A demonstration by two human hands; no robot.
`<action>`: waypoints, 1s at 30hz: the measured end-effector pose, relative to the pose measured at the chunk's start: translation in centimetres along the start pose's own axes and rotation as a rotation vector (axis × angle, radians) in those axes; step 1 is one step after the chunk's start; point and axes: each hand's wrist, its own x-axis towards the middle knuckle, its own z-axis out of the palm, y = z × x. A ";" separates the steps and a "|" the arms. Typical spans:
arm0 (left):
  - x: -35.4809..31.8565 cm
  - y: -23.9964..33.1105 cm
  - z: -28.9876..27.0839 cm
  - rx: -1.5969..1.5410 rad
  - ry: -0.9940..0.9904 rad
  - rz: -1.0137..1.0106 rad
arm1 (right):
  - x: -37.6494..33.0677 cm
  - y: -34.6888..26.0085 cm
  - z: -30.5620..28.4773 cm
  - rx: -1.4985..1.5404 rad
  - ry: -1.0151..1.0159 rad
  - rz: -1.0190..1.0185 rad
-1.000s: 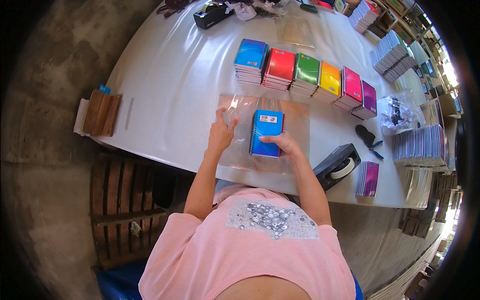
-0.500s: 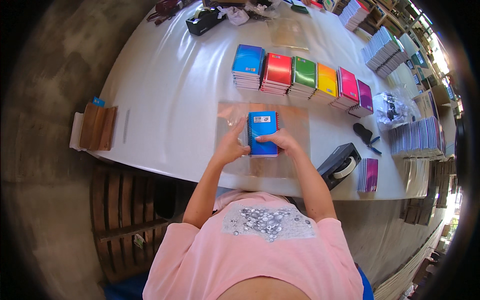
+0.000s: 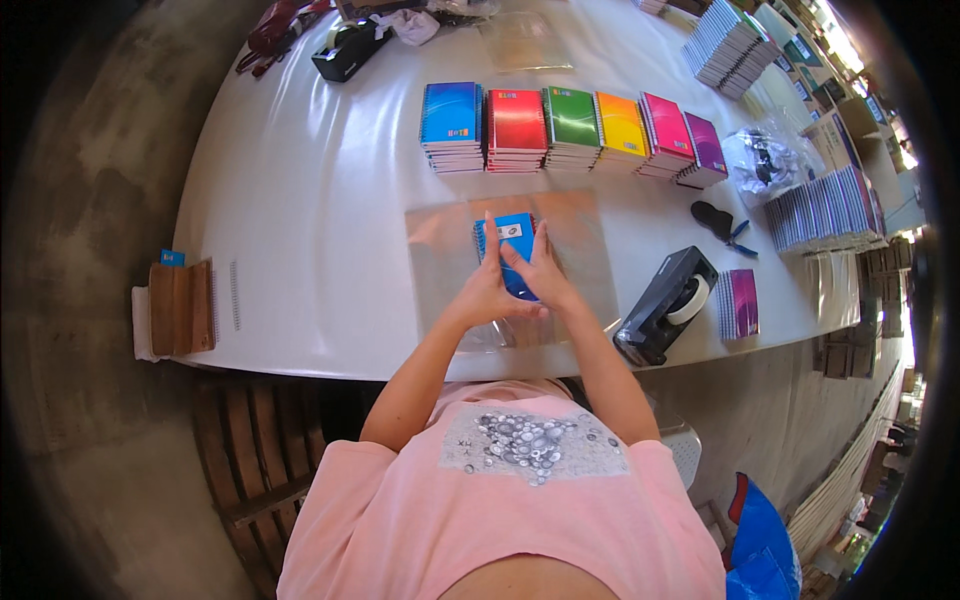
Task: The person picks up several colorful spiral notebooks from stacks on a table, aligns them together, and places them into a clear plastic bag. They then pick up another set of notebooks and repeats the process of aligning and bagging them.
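A blue spiral notebook [image 3: 519, 226] with a white label lies in front of me, a red coil showing along its right edge. Beneath it is a clear plastic sheet [image 3: 436, 262] on the white table. My left hand [image 3: 487, 292] grips the notebook's left side, with its thumb across the near edge. From the other side my right hand [image 3: 546, 276] holds it, fingers along the right edge and thumb over the cover. Both hands hide much of the notebook's lower part.
Beyond stand stacks of blue [image 3: 450, 115], red [image 3: 516, 120], green [image 3: 572, 120], yellow [image 3: 621, 125], pink [image 3: 667, 128] and purple [image 3: 706, 145] notebooks. To the right are a black tape dispenser [image 3: 665, 305], pliers [image 3: 738, 240] and purple notebooks [image 3: 739, 304]. A wooden holder [image 3: 183, 306] sits at the left edge.
My hands have come closer together around the notebook, the left thumb now crossing its near edge. The whole view has shifted slightly, so the table's things appear further left.
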 end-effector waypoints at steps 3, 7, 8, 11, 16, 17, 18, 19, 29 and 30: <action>-0.2 2.7 -2.1 -0.252 -0.143 -0.367 | -0.9 -1.4 0.4 -0.629 0.033 -0.011; -0.5 -1.6 -2.5 0.184 0.003 -0.064 | -1.0 -1.0 0.7 -0.676 0.047 -0.076; -0.7 -2.7 -2.5 0.625 -0.053 0.120 | -1.1 -1.3 1.0 -0.686 0.031 -0.097; -0.4 -1.1 -2.4 0.688 -0.148 -0.042 | -1.1 -1.0 -0.2 -0.449 0.040 -0.005; -0.9 -1.2 -2.4 0.679 -0.146 -0.090 | -6.6 1.4 -1.1 -1.083 0.649 0.173; -0.9 -0.7 -2.3 0.682 -0.155 -0.107 | -7.1 4.1 -1.2 -1.070 0.700 0.052; -0.9 -0.6 -2.4 0.669 -0.154 -0.104 | -7.3 4.3 -0.9 -1.061 0.732 -0.084; -0.9 -0.4 -2.5 0.673 -0.161 -0.112 | -7.5 4.4 -0.9 -1.075 0.731 -0.083; -0.7 -0.1 -2.9 0.721 -0.246 -0.197 | -5.8 4.0 -1.2 -1.081 0.875 -0.172; -0.7 -0.1 -2.9 0.715 -0.229 -0.207 | -5.6 3.5 -1.1 -1.088 0.861 -0.186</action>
